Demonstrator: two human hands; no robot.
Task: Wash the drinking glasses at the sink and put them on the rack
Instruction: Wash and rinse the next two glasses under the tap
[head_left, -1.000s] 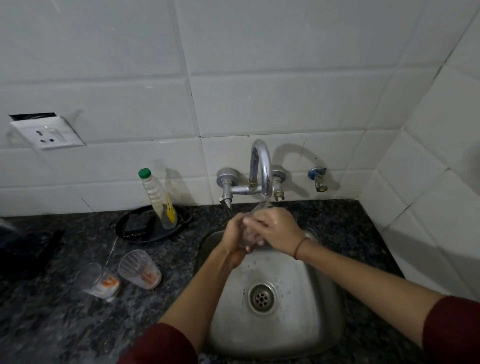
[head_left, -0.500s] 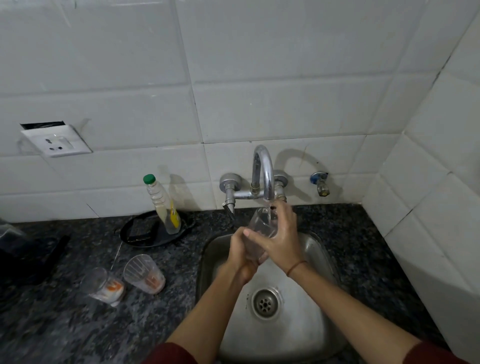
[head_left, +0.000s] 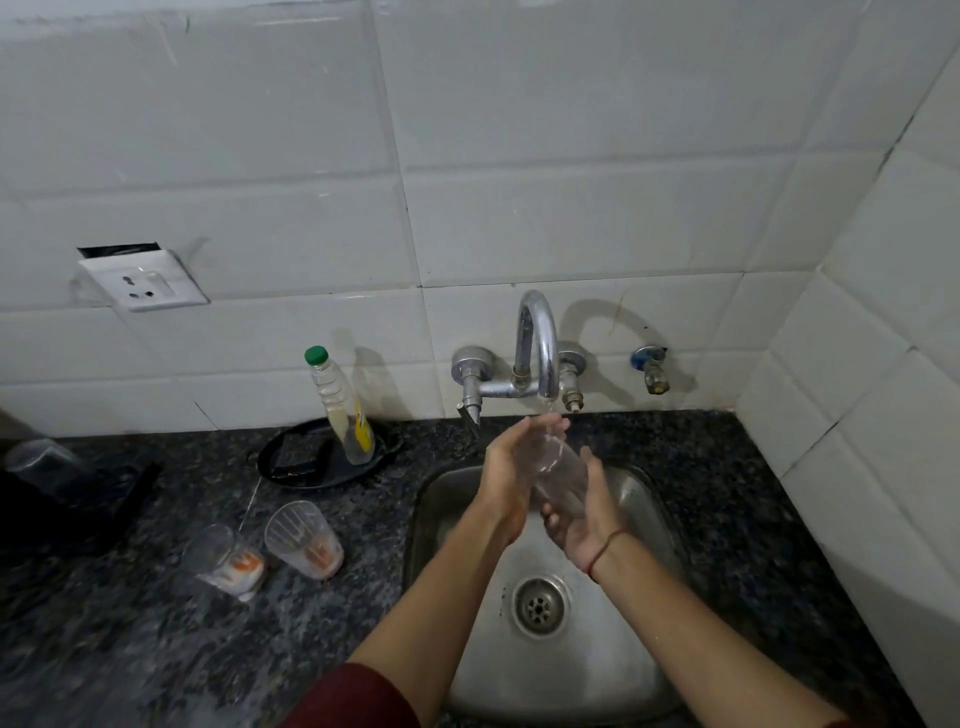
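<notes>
Over the steel sink (head_left: 642, 512), a clear drinking glass (head_left: 560, 475) tilts under the tap (head_left: 538, 343), its rim up in a thin stream of water. My left hand (head_left: 505, 465) cups its left side, fingers reaching round the rim. My right hand (head_left: 584, 522) holds the lower right side, palm up, with fingers curled under the base. Two used glasses (head_left: 305, 540) (head_left: 228, 562) with orange residue sit on the dark counter left of the sink. Another glass (head_left: 39, 462) stands on the black rack (head_left: 83, 501) at the far left.
A green-capped soap bottle (head_left: 343, 408) stands on a black tray (head_left: 311, 462) behind the used glasses. A wall socket (head_left: 143, 280) is up on the left. A second small tap (head_left: 652, 369) sticks out right of the main one. Tiled walls close the back and right.
My right hand slid from over the top of the glass down to its lower right side, palm turned up. The glass now tilts more, with its rim under the spout.
</notes>
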